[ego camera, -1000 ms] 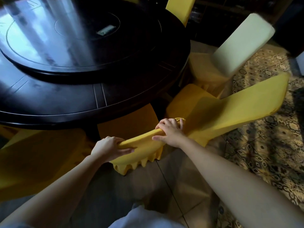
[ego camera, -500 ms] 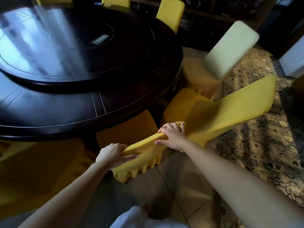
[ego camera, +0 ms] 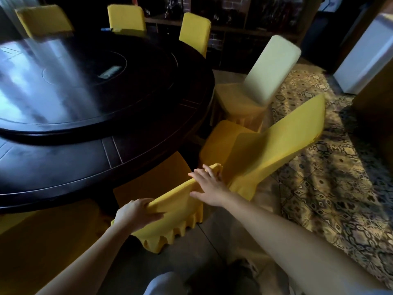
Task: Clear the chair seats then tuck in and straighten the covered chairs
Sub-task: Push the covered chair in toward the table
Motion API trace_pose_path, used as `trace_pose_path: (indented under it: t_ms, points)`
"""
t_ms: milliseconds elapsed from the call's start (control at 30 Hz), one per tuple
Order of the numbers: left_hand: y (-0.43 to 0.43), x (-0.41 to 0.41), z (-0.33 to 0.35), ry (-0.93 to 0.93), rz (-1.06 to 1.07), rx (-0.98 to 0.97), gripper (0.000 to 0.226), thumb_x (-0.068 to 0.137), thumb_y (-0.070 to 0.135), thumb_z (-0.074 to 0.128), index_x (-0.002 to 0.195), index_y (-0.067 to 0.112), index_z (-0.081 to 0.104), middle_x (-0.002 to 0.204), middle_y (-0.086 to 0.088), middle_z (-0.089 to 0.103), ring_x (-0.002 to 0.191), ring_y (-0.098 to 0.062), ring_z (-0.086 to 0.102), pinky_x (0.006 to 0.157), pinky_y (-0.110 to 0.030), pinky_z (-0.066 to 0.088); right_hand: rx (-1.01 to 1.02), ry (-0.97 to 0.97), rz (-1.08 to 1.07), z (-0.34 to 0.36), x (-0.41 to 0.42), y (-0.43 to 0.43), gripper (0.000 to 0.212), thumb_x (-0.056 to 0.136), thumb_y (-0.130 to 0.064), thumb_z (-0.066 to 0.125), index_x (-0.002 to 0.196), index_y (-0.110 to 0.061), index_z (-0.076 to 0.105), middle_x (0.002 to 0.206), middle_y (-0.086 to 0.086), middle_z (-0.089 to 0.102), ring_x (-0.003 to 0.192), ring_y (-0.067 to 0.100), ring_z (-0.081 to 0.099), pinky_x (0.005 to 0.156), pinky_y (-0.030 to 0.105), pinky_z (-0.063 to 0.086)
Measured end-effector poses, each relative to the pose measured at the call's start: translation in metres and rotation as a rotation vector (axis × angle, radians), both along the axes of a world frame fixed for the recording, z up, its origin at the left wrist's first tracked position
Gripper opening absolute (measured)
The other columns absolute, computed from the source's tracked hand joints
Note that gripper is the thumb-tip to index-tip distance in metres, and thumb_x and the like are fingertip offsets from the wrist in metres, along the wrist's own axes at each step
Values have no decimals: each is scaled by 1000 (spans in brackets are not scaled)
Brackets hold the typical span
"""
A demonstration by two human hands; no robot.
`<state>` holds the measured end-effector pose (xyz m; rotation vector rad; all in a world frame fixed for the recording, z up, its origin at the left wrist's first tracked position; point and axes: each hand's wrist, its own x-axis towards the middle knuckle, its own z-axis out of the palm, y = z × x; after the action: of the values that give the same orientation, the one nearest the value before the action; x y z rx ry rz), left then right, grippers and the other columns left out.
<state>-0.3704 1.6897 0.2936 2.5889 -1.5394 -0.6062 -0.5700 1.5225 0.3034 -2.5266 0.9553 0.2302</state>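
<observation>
Chair back [ego camera: 176,201] gripped by left hand [ego camera: 136,213], right hand [ego camera: 209,184] open on it, table [ego camera: 127,158] just ahead.

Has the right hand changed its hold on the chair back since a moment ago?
Yes. The right hand has opened, its fingers now flat on the chair back it gripped before. The left hand still clutches it.

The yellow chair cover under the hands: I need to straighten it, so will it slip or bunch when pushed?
The yellow chair cover probably bunches: it's pleated, wrinkling under the left hand. The flat right hand may slide it.
</observation>
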Motion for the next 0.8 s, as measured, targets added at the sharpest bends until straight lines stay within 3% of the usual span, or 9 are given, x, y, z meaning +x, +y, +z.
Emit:
trace_pose_path:
  t_ms: [67, 167, 300, 433, 667, 800]
  points:
    - [2, -3, 0, 5, 16, -69, 86, 63, 78, 59, 137, 36, 44, 137, 10, 52, 120, -12, 54, 87, -29, 51, -24, -14, 30, -2, -6, -2, 72, 94, -50, 46, 152, -30, 8, 161, -6, 3, 147, 19, -12, 116, 61, 1]
    - [-1, -12, 1, 20, 63, -104, 112, 54, 94, 35, 145, 30, 31, 151, 5, 35, 136, -17, 39, 104, -38, 42, -32, -50, 73, -5, -18, -8, 76, 95, -51, 43, 152, -29, -2, 161, -8, -6, 147, 15, -15, 117, 56, 2]
    - [-40, -46, 16, 70, 77, -112, 88, 78, 74, 32, 150, 28, 11, 159, 5, 10, 146, -14, 7, 118, -39, 16, -32, -56, 56, 1, -34, -31, 73, 97, -52, 35, 152, -28, -6, 161, -6, -11, 147, 15, -15, 119, 48, -2]
    - [-106, -96, 30, 88, -33, -182, 78, 86, 65, 30, 150, 30, 3, 159, 5, -4, 146, -14, -11, 119, -42, -5, -51, -78, 10, 15, -68, -64, 69, 97, -53, 32, 152, -29, -4, 161, -6, -12, 146, 15, -16, 118, 48, -5]
    - [-212, -197, 50, 36, -215, -234, 85, 79, 74, 16, 150, 32, -3, 158, 6, -13, 143, -15, -21, 117, -45, -12, -127, -80, -193, 31, -178, -135, 68, 96, -55, 31, 151, -32, -2, 160, -9, -11, 147, 14, -14, 118, 51, -5]
    - [-261, -253, 54, 62, -296, -261, 91, 74, 83, 7, 150, 33, -4, 156, 9, -16, 139, -12, -26, 114, -45, -14, -111, -117, -294, 32, -251, -170, 84, 82, -77, 15, 152, -31, 1, 161, -9, -8, 147, 14, -13, 117, 54, 4]
